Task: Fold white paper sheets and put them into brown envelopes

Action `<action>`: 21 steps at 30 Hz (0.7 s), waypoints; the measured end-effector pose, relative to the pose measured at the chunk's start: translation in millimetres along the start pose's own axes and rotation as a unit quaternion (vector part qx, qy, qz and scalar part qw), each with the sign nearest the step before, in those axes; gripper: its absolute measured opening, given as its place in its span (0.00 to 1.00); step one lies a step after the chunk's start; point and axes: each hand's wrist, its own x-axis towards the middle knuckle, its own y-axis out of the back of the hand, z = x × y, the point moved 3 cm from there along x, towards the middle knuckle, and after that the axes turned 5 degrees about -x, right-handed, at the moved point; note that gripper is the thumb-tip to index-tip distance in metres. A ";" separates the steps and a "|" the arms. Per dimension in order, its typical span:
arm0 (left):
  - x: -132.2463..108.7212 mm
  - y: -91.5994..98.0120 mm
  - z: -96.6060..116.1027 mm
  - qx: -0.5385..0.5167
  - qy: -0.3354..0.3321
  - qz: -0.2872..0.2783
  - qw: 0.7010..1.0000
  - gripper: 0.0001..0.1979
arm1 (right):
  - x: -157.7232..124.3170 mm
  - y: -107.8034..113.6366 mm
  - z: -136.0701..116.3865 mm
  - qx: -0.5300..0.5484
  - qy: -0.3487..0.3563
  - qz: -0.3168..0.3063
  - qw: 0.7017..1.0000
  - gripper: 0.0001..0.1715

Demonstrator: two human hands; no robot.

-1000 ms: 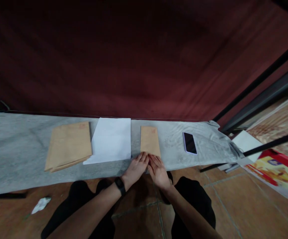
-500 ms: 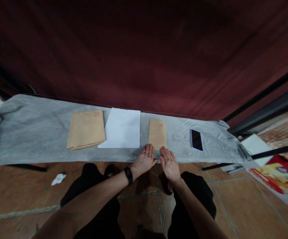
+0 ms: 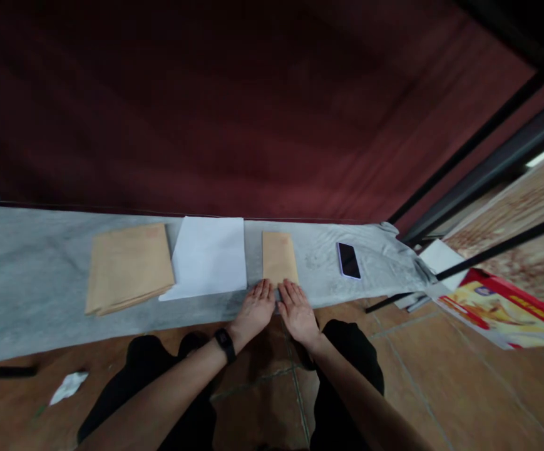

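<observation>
The narrow tan paper envelope (image 3: 279,257) lies lengthwise on the grey cloth-covered desk (image 3: 27,282), with its short end close to the near edge. Your left hand (image 3: 254,310) and right hand (image 3: 296,310) rest side by side, open and flat, palms down. Their fingertips are on that near end and grip nothing. I judge it best to press evenly with both hands, so the paper flattens without rucking the cloth. Just left of the envelope lies a white paper sheet (image 3: 208,257), then a stack of larger tan envelopes (image 3: 128,266). To the right, well apart, is a black phone in a pale case (image 3: 348,260).
</observation>
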 end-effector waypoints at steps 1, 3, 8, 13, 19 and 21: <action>2.0 0.2 -4.1 -0.024 0.009 0.004 1.000 0.23 | 0.9 -0.2 -1.3 0.001 -0.007 0.002 1.000 0.29; 8.0 0.1 -12.3 -0.094 0.037 0.026 0.994 0.21 | 3.0 -0.2 -2.4 0.005 -0.023 0.011 1.000 0.28; 24.8 -5.1 -31.7 -0.375 0.194 0.126 0.898 0.20 | 11.5 1.0 -4.0 -0.002 -0.044 0.016 0.999 0.24; 42.6 -15.0 -43.6 -0.457 0.255 0.143 0.840 0.28 | 22.0 2.1 -8.9 -0.047 -0.061 0.000 0.997 0.24; 54.5 -9.2 -37.4 -0.543 0.249 0.146 0.788 0.32 | 39.8 10.1 -10.0 -0.038 -0.110 -0.015 0.993 0.24; 55.5 0.9 -29.7 -0.607 0.224 0.147 0.748 0.34 | 47.1 17.5 1.0 0.075 -0.168 0.022 0.983 0.20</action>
